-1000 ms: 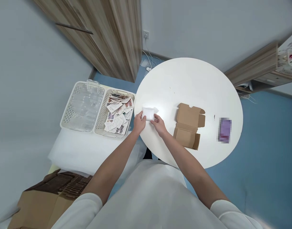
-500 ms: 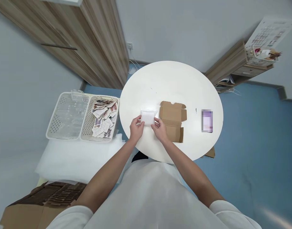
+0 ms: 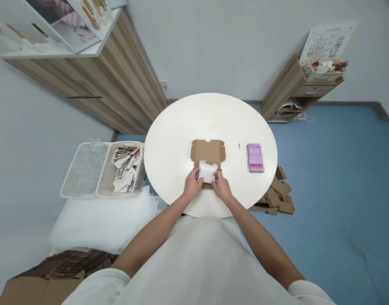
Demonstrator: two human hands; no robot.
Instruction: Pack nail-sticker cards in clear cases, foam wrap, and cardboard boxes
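A small packet wrapped in white foam sheet (image 3: 208, 173) is held between my two hands. My left hand (image 3: 193, 184) pinches its left edge, and my right hand (image 3: 221, 184) pinches the right edge. Under it lies a brown cardboard box (image 3: 208, 151), unfolded with its lid flap laid back on the round white table (image 3: 169, 140). The packet covers the near part of the box; whether it rests on the bottom I cannot tell. What is inside the wrapping is hidden.
A blurred purple item (image 3: 255, 158) lies to the right on the table. At left, white baskets (image 3: 100, 169) hold clear plastic pieces and printed cards, beside white foam sheets (image 3: 102, 220). Folded cartons fill a large box (image 3: 38, 288). More cardboard boxes (image 3: 278, 195) lie on the floor at right.
Both hands have carried the white packet from beside the cardboard box to over its near part. The box now sits straighter in front of me, and my view has shifted.
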